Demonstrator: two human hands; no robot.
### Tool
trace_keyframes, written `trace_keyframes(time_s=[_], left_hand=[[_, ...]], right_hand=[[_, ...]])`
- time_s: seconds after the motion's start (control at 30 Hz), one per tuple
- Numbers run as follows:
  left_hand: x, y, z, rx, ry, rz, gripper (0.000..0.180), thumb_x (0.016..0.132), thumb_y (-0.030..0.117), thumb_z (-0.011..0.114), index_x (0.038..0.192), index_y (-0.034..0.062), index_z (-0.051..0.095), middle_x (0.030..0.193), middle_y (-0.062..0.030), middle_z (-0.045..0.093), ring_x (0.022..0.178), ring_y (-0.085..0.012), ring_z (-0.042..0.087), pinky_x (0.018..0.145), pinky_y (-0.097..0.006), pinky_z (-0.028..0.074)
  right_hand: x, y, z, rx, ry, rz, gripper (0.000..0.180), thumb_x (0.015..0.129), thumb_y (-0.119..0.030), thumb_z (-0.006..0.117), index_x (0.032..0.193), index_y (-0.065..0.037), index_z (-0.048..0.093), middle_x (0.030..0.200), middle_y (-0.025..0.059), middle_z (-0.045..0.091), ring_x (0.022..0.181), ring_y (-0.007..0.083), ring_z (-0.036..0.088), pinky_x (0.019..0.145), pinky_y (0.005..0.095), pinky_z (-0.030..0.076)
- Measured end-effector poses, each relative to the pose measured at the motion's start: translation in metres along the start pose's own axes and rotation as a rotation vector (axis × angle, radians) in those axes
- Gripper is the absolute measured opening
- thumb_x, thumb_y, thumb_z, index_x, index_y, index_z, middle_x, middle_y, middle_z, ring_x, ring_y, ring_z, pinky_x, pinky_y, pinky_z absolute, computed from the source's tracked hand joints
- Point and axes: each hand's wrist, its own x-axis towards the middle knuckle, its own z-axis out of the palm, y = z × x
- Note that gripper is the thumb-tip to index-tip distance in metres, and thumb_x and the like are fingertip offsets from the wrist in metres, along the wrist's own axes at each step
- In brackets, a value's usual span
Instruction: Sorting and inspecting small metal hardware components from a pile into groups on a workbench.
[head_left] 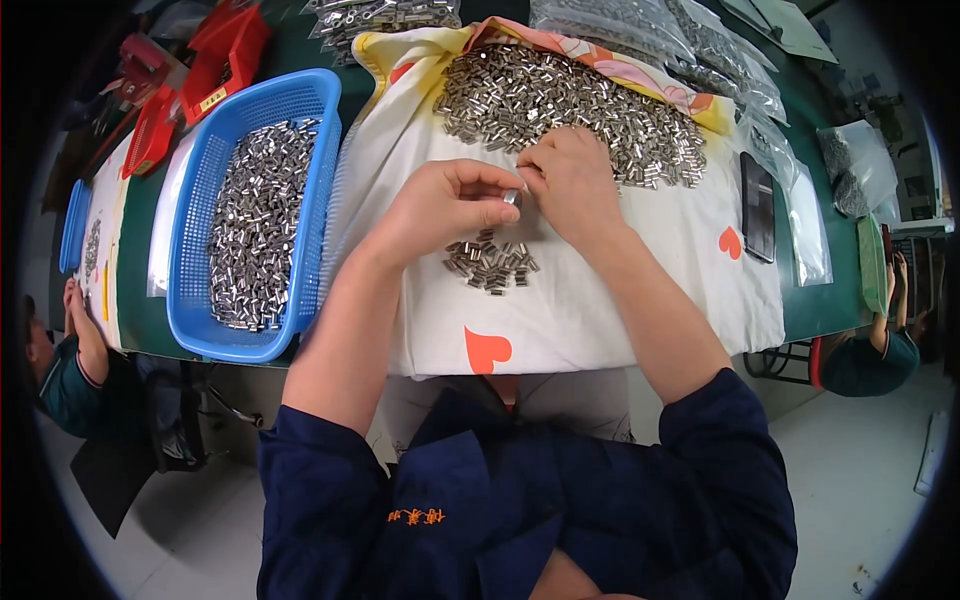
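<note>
My left hand (pixel 445 208) is closed in a pinch, with a small shiny metal cylinder (pixel 512 198) showing between thumb and fingertips. Right beside it, my right hand (pixel 575 185) has its fingers curled down at the near edge of a wide heap of small metal cylinders (pixel 590 110). What those fingertips hold, if anything, is hidden. Below my left hand lies a smaller pile of the same metal cylinders (pixel 492 265). Both piles rest on a white cloth (pixel 620 300) printed with red hearts, its far edge folded up in yellow and pink.
A blue plastic basket (pixel 185 270) full of metal cylinders stands on the left, with red bins (pixel 225 60) behind it. Bags of metal parts (pixel 610 25) line the back. A dark phone (pixel 757 208) lies at the right. People sit at both sides.
</note>
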Motion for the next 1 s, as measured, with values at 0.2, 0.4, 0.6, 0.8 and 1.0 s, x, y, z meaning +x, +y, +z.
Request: trace_keyframes(time_s=[0.2, 0.4, 0.6, 0.8, 1.0], left_hand=[[0.004, -0.004, -0.005, -0.129, 0.168, 0.088, 0.031, 0.074, 0.001, 0.063, 0.104, -0.0009, 0.055, 0.088, -0.0049, 0.062, 0.078, -0.0089, 0.058, 0.07, -0.02, 0.046], [0.005, -0.006, -0.008, -0.176, 0.166, 0.106, 0.032, 0.073, 0.001, 0.064, 0.104, -0.001, 0.055, 0.088, -0.0056, 0.062, 0.08, -0.0097, 0.058, 0.074, -0.021, 0.046], [0.004, -0.005, -0.005, -0.112, 0.143, 0.104, 0.031, 0.073, 0.001, 0.064, 0.103, -0.0015, 0.056, 0.086, -0.0062, 0.062, 0.079, -0.0099, 0.058, 0.072, -0.021, 0.046], [0.003, -0.005, -0.002, -0.08, 0.191, 0.131, 0.029, 0.074, 0.001, 0.064, 0.101, -0.0033, 0.056, 0.086, -0.0076, 0.062, 0.077, -0.0105, 0.059, 0.069, -0.02, 0.047], [0.0, 0.0, -0.001, -0.069, 0.099, 0.054, 0.028, 0.074, 0.001, 0.064, 0.1, -0.0035, 0.057, 0.084, -0.007, 0.063, 0.076, -0.01, 0.059, 0.069, -0.02, 0.047]], right_hand=[[0.0, -0.004, -0.008, 0.015, -0.046, -0.005, 0.011, 0.07, -0.011, 0.062, 0.081, -0.01, 0.062, 0.08, 0.0038, 0.056, 0.083, 0.0202, 0.052, 0.074, 0.0326, 0.039], [-0.004, -0.013, -0.021, 0.846, -0.078, 0.306, 0.008, 0.07, -0.008, 0.059, 0.077, -0.005, 0.061, 0.076, 0.0066, 0.061, 0.07, 0.0188, 0.058, 0.063, 0.0273, 0.046], [-0.007, -0.016, -0.023, 0.719, -0.089, 0.226, 0.009, 0.07, -0.008, 0.061, 0.078, -0.004, 0.06, 0.078, 0.007, 0.061, 0.071, 0.019, 0.058, 0.066, 0.0272, 0.046], [-0.007, -0.02, -0.018, 0.354, 0.057, 0.013, 0.011, 0.069, -0.01, 0.063, 0.076, -0.003, 0.06, 0.077, 0.008, 0.061, 0.073, 0.0219, 0.058, 0.065, 0.0296, 0.046], [-0.005, -0.01, -0.032, 0.734, -0.226, 0.236, 0.013, 0.07, -0.004, 0.063, 0.083, -0.003, 0.061, 0.078, 0.0042, 0.061, 0.072, 0.0117, 0.056, 0.066, 0.0236, 0.044]])
